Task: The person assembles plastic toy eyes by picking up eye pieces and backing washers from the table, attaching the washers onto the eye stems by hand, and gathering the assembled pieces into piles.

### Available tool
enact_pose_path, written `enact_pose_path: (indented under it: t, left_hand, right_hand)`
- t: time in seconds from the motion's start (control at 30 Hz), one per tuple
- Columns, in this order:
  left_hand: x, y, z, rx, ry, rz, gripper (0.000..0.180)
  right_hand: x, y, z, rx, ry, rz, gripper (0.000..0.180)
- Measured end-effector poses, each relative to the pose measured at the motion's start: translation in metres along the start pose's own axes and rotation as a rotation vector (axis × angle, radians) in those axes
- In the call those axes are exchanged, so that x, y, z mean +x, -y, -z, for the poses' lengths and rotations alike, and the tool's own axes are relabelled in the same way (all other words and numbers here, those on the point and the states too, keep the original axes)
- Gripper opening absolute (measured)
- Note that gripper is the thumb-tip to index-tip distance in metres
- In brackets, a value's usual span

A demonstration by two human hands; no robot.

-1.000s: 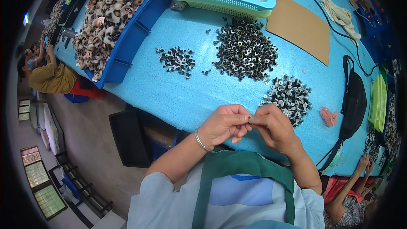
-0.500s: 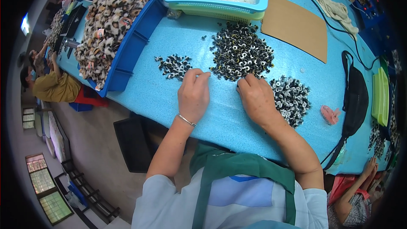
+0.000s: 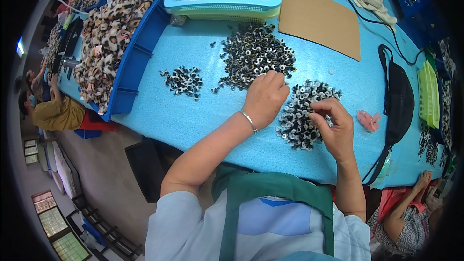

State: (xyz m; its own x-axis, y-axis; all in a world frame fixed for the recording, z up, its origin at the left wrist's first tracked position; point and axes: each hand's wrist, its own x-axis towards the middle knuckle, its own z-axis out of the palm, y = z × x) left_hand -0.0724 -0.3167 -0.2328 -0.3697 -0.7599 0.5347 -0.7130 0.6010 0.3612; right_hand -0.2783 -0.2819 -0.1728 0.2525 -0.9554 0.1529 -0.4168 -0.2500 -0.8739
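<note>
Three heaps of small black-and-white plastic pieces, resembling toy eyes with stems, lie on the blue tabletop. My left hand [image 3: 266, 97] is closed, its fingertips bent down at the lower edge of the large middle heap [image 3: 256, 53]; what they grip, if anything, is hidden. Over the right heap [image 3: 302, 128], where more white shows, my right hand [image 3: 334, 124] makes a pinch between thumb and forefinger. Anything in that pinch is too small to name. The smallest heap [image 3: 182, 81] sits apart on the left, touched by neither hand.
A blue bin [image 3: 137, 50] full of spotted plush pieces stands left. Behind are a blue basket [image 3: 222, 6] of whitish translucent pieces and a cardboard sheet [image 3: 319, 24]. A pink item [image 3: 369, 121], black pouch [image 3: 402, 101] and green tray [image 3: 428, 94] lie right. Other people sit nearby.
My left hand has moved right, from beside the small left heap to the middle heap. My right hand has moved right and down, from the middle heap to the right one.
</note>
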Motion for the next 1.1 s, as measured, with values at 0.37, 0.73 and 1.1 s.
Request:
enact_pose_path:
  t: [0.37, 0.73, 1.1]
  left_hand:
    - [-0.027, -0.048, 0.038, -0.606, -0.205, 0.554, 0.009]
    - [-0.059, -0.057, 0.036, -1.062, -0.322, 0.751, 0.005]
    - [-0.075, -0.06, 0.034, -1.031, -0.323, 0.622, 0.008]
  right_hand:
    - [0.006, 0.0, -0.03, 0.345, 0.13, -0.043, 0.011]
    - [0.005, 0.01, -0.038, 0.363, 0.276, -0.075, 0.011]
    - [0.0, 0.01, -0.048, 0.387, 0.187, -0.122, 0.012]
